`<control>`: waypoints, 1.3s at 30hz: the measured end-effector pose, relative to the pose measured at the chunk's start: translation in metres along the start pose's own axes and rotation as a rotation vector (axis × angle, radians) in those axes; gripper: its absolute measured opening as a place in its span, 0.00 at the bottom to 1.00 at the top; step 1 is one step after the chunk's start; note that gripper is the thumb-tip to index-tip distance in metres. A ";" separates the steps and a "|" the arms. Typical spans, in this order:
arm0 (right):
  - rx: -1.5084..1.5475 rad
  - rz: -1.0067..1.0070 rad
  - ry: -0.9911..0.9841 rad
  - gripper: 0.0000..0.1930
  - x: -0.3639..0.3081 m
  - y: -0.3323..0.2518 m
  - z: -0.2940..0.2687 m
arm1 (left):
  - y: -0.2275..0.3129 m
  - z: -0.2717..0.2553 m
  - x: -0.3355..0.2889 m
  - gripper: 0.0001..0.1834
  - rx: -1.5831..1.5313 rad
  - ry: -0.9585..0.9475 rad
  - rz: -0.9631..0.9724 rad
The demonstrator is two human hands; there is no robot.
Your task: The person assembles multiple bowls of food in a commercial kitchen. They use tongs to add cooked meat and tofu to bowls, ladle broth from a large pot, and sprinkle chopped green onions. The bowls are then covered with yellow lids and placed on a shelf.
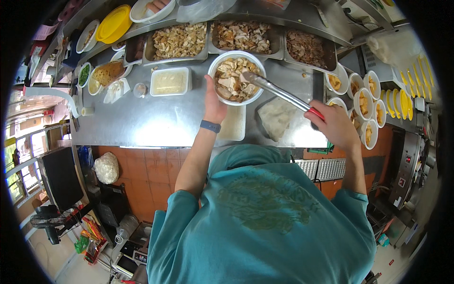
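Observation:
My left hand (216, 102) holds a round white bowl (261, 71) from its left side, above the steel counter. Chopped meat and pale sliced pieces (231, 80) fill the bowl. In my right hand (333, 124) is a pair of metal tongs (283, 93) with a red grip; their tips reach into the bowl and touch the food. Behind the bowl stand steel trays: one of pale slices (177, 41), one of browned chopped pieces (243, 37) and one of darker shredded meat (307, 49). Under the bowl, a white rectangular container (232, 124) is partly hidden.
A rectangular tub (170, 81) and a small round cup (140, 90) sit to the left. A clear plastic bag (279, 118) lies right of the bowl. Several filled white bowls (364, 104) crowd the right end. A shelf (269, 14) overhangs the trays.

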State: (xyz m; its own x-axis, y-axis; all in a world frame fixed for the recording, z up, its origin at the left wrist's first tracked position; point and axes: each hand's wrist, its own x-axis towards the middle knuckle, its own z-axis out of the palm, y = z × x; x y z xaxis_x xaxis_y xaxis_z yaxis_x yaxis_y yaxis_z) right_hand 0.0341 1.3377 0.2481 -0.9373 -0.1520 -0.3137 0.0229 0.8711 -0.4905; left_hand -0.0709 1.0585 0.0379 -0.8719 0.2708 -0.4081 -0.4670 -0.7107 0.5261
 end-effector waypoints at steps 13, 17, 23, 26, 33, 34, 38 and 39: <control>-0.120 0.108 0.320 0.20 0.060 0.041 -0.004 | -0.008 0.002 -0.002 0.44 0.073 -0.034 0.007; -0.235 0.214 0.388 0.23 0.055 0.101 -0.013 | -0.001 0.002 -0.020 0.42 -0.005 0.020 -0.024; -0.480 0.355 0.238 0.30 0.135 0.194 -0.003 | -0.002 0.016 -0.025 0.40 0.050 -0.004 -0.022; -0.501 0.422 0.245 0.30 0.184 0.214 0.016 | -0.004 0.026 -0.029 0.40 0.052 -0.037 -0.040; -0.313 0.370 0.156 0.24 0.173 0.222 0.010 | -0.020 0.035 -0.023 0.39 0.012 -0.044 -0.048; -0.269 0.378 0.136 0.24 0.164 0.221 0.009 | -0.023 0.034 -0.021 0.38 0.013 -0.039 -0.038; -0.027 0.419 0.208 0.21 0.133 0.215 0.005 | -0.038 0.034 -0.009 0.38 -0.029 -0.013 -0.043; 0.087 0.438 0.196 0.21 0.124 0.213 0.003 | -0.041 0.034 -0.004 0.37 -0.017 0.006 -0.035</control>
State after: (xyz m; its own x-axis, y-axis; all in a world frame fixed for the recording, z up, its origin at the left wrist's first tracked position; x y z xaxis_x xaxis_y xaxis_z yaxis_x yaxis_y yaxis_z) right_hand -0.0768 1.5029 0.1025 -0.8807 0.3186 -0.3506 0.4512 0.7897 -0.4157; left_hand -0.0532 1.1092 0.0432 -0.8542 0.2916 -0.4305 -0.4943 -0.7122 0.4984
